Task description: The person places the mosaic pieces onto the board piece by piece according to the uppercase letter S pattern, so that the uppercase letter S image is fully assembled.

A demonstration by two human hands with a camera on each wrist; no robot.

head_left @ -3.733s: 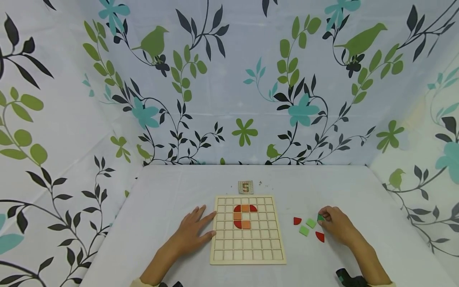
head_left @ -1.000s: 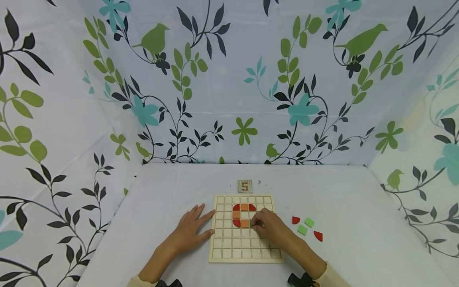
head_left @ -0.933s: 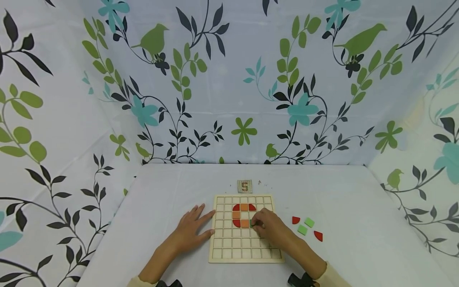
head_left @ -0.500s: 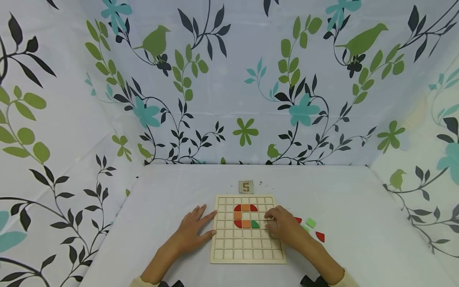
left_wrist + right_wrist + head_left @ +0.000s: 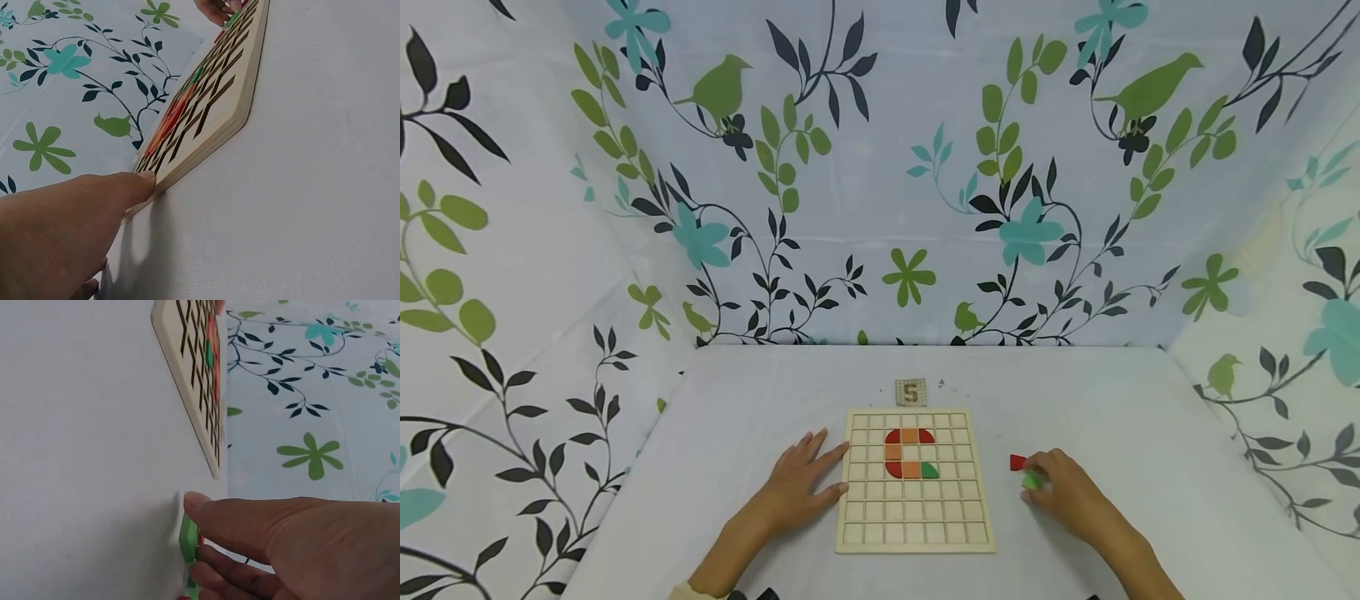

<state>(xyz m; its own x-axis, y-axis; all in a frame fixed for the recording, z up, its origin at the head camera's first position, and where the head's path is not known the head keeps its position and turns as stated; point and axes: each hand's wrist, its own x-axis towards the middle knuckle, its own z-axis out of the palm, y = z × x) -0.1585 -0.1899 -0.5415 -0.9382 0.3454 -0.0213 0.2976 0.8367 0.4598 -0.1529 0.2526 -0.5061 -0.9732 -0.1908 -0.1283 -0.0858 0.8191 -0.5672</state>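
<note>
A square wooden grid board [image 5: 917,533] lies on the table, with red, orange and dark green tiles set in a ring-like shape in its upper half. The dark green quarter-round tile [image 5: 929,472] fills the lower right corner of that shape. My left hand [image 5: 801,483] rests flat beside the board, thumb and fingertips at its left edge. To the right of the board, my right hand [image 5: 1063,492] pinches a light green square tile [image 5: 189,539] between thumb and fingers, low over the table. A red quarter-round tile [image 5: 1017,462] lies just past the fingertips. Other loose tiles are mostly hidden by this hand.
A small patterned card [image 5: 911,392] with an S-like figure lies behind the board, with tiny dark specks near it. The white table [image 5: 760,383] ends at a patterned cloth backdrop [image 5: 865,167], which also hangs along both sides.
My right hand brought the dark green tile from the right onto the board, let it go there, then moved back right to the light green tile. My left hand stayed put.
</note>
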